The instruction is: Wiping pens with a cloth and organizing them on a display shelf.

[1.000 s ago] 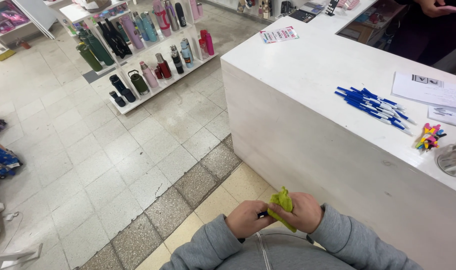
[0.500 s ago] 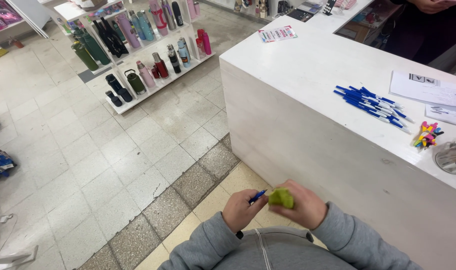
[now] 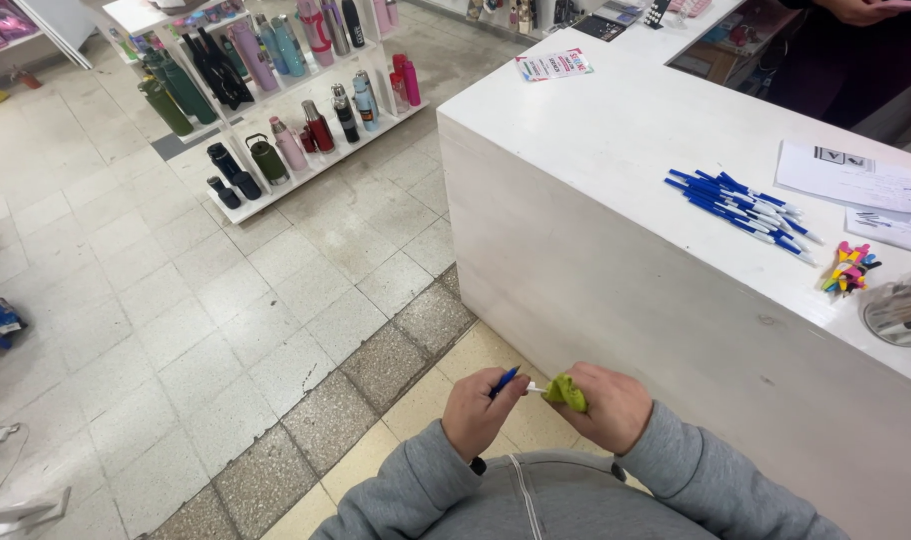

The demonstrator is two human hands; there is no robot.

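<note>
Clear jar (image 3: 901, 312) at right edge of white desk (image 3: 616, 150); thin sticks inside, kind not discernible, jar partly cut off by frame. Low white shelf (image 3: 276, 185) on tiled floor (image 3: 176, 300), well apart from desk, loaded with upright bottles (image 3: 321, 125) in green, black, pink, red and blue.

Left hand (image 3: 481, 410) closed around blue pen (image 3: 506, 380), tip pointing toward right hand. Right hand (image 3: 606, 405) closed on green cloth (image 3: 568, 392), cloth bunched over white end of pen. Both hands held close together in front of body, below desk edge, above floor. Grey sleeves (image 3: 416, 490) visible at both wrists.

On desk top: loose heap of blue pens (image 3: 741, 205), lying roughly parallel. Just beside heap, small cluster of coloured clips (image 3: 849, 270). White papers (image 3: 846, 175) behind pens. Small printed card (image 3: 554, 66) near far corner of desk. Another person's hand (image 3: 866, 10) at far side of desk, top right.
</note>
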